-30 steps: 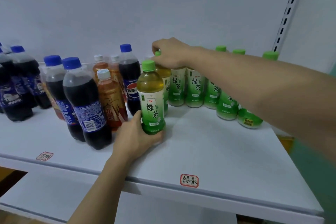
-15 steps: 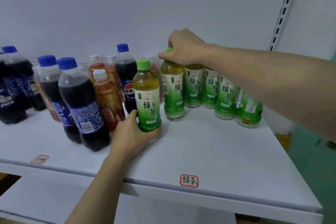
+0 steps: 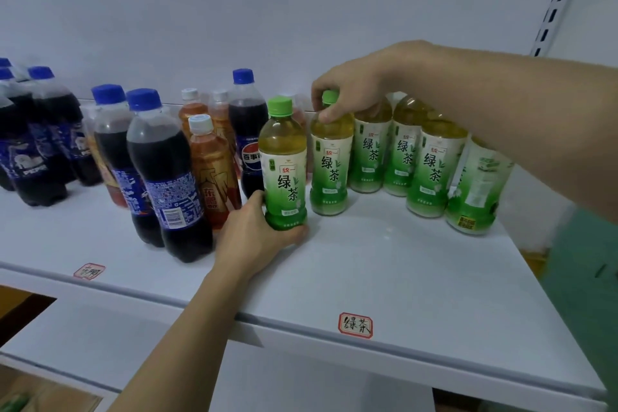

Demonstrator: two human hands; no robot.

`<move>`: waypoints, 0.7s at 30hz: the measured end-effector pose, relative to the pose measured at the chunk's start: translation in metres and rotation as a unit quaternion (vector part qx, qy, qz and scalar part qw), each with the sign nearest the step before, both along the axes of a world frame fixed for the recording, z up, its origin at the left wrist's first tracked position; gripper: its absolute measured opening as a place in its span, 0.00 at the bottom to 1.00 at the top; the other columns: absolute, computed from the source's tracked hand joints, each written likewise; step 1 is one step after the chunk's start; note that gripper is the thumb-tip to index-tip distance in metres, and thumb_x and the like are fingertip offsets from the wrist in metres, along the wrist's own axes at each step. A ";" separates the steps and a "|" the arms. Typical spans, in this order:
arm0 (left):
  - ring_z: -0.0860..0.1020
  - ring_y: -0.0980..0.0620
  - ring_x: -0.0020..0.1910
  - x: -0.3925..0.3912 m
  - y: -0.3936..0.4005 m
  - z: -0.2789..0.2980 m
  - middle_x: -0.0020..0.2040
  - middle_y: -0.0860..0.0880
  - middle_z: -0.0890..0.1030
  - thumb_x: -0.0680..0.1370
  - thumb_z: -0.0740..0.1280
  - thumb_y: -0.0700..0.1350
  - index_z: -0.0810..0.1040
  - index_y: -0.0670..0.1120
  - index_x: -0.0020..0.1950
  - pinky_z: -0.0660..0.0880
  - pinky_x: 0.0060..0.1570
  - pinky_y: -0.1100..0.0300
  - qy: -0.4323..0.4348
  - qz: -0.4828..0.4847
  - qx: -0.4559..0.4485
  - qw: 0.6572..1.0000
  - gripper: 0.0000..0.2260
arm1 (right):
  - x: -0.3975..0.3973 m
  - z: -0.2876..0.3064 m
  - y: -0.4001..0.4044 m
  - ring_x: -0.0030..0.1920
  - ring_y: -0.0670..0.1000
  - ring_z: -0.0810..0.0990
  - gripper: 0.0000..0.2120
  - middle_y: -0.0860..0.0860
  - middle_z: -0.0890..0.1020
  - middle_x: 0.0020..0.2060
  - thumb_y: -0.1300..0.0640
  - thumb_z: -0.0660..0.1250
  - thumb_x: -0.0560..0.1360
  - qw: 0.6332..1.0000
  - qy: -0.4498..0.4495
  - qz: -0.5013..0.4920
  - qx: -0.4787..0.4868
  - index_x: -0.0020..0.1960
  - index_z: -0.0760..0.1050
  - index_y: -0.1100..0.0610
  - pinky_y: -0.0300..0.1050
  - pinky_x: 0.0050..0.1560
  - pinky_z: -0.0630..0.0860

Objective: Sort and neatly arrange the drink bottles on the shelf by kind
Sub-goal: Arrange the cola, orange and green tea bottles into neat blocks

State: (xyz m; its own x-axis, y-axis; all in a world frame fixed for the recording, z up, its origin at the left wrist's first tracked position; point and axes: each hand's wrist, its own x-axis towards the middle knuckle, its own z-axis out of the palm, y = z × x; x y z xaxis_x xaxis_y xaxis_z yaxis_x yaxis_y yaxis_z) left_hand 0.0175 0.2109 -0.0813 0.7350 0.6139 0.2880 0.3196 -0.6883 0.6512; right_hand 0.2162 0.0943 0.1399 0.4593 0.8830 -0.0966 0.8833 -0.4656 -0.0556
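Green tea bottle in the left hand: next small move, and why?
Probably slide it right, in line with the bottle under the right hand. The left hand grips the base of the front green tea bottle, which stands forward of the green tea row and beside an orange drink bottle.

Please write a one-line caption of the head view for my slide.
Left hand grips one green tea bottle low; right hand holds the neck of a second green tea bottle on the white shelf.
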 end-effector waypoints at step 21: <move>0.82 0.53 0.53 0.000 -0.006 0.005 0.60 0.54 0.84 0.57 0.71 0.77 0.69 0.54 0.71 0.82 0.51 0.51 0.059 -0.042 0.072 0.995 0.48 | -0.014 -0.006 -0.009 0.51 0.55 0.76 0.22 0.51 0.75 0.52 0.38 0.52 0.84 0.963 -0.153 0.070 0.209 0.67 0.72 0.51 0.50 0.52 0.71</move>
